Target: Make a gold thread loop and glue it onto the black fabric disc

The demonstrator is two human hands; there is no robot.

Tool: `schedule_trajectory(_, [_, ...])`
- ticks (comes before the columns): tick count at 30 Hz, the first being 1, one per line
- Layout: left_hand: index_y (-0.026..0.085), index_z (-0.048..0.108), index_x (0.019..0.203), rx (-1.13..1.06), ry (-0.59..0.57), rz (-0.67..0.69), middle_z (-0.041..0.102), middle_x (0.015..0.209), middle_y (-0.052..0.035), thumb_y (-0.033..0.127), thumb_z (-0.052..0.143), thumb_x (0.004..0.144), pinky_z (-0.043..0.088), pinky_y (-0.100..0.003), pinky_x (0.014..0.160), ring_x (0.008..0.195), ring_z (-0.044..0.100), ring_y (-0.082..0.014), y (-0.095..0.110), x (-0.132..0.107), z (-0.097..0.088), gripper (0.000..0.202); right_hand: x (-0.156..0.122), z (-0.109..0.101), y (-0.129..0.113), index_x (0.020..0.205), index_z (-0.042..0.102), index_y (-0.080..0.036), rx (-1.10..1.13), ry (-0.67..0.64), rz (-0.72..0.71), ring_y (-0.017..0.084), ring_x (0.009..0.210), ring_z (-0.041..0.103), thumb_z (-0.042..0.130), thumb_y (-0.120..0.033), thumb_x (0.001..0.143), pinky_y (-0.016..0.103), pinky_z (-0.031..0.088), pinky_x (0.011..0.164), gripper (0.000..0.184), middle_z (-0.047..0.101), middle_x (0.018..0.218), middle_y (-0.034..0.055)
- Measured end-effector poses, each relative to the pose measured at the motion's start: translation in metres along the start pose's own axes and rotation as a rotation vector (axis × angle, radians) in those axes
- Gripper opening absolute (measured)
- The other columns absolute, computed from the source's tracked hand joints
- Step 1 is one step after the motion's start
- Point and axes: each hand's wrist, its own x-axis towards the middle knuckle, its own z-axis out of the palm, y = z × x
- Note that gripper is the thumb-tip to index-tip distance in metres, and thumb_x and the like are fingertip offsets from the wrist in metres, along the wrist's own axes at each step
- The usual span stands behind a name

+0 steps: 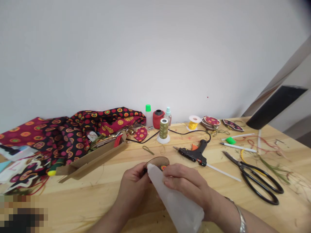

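Observation:
My left hand (133,184) is closed on a small brown-edged piece (159,160) with a bit of patterned fabric on it, partly hidden by my fingers. My right hand (188,183) wraps round a cloudy white squeeze bottle (173,197), which is tilted with its narrow tip by the piece's left edge. I cannot tell whether the tip touches the piece. Beyond my hands lies a black glue gun (194,153) with a white glue stick (223,172) at its rear. A short olive thread loop (148,149) is on the table.
Black-handled scissors (252,174) lie at the right, near a white pen (239,147) and loose threads. An olive thread spool (164,129) and bottles stand by the wall. Patterned cloth (70,132) and a cardboard tray (94,158) fill the left. A dark cylinder (277,106) rises at far right.

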Motion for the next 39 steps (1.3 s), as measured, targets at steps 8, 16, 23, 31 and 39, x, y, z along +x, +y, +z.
schedule_trajectory(8, [0.017, 0.072, 0.081, -0.023, 0.004, 0.006, 0.069, 0.070, -0.0028, 0.027, 0.065, 0.071, 0.046, -0.023, 0.057, 0.059, 0.056, -0.0134, 0.0014, -0.0012, 0.0014, 0.015, -0.0014, 0.0017, 0.0018, 0.106, 0.053, -0.010, -0.020, 0.024, -0.027, 0.019, 0.089, 0.061, 0.055, -0.012, 0.082, 0.030, 0.054, 0.073, 0.024, 0.062, 0.092, 0.0142])
schedule_trajectory(16, [0.016, 0.071, 0.073, -0.037, 0.045, 0.025, 0.065, 0.063, 0.0005, 0.022, 0.067, 0.067, 0.044, -0.020, 0.053, 0.054, 0.052, -0.0107, 0.0066, -0.0015, 0.0038, 0.009, -0.0003, -0.0001, 0.0013, 0.106, 0.052, -0.009, -0.032, 0.033, -0.038, 0.021, 0.087, 0.060, 0.050, -0.010, 0.084, 0.032, 0.054, 0.070, 0.022, 0.062, 0.089, 0.0153])
schedule_trajectory(23, [0.017, 0.073, 0.075, -0.053, 0.064, 0.058, 0.069, 0.066, 0.0003, 0.023, 0.068, 0.066, 0.047, -0.021, 0.058, 0.061, 0.057, -0.0133, 0.0075, 0.0016, 0.0015, 0.012, -0.0019, -0.0017, 0.0010, 0.111, 0.051, -0.011, -0.066, 0.067, -0.007, 0.020, 0.087, 0.061, 0.047, -0.014, 0.086, 0.032, 0.054, 0.072, 0.025, 0.062, 0.094, 0.0149])
schedule_trajectory(31, [0.018, 0.074, 0.078, -0.043, 0.074, 0.042, 0.073, 0.073, -0.0032, 0.035, 0.071, 0.063, 0.052, -0.026, 0.061, 0.065, 0.063, -0.0177, 0.0077, 0.0039, -0.0024, 0.022, -0.0012, -0.0023, 0.0020, 0.110, 0.051, -0.013, -0.070, 0.126, 0.036, 0.018, 0.078, 0.060, 0.048, -0.010, 0.084, 0.028, 0.053, 0.065, 0.026, 0.062, 0.090, 0.0126])
schedule_trajectory(39, [0.017, 0.074, 0.078, -0.104, 0.090, 0.017, 0.073, 0.072, -0.0032, 0.032, 0.074, 0.062, 0.053, -0.026, 0.060, 0.064, 0.064, -0.0170, 0.0094, 0.0042, -0.0030, 0.023, -0.0009, -0.0043, 0.0015, 0.108, 0.052, -0.014, -0.123, 0.150, 0.083, 0.019, 0.079, 0.061, 0.048, -0.010, 0.083, 0.029, 0.054, 0.063, 0.025, 0.062, 0.091, 0.0134])
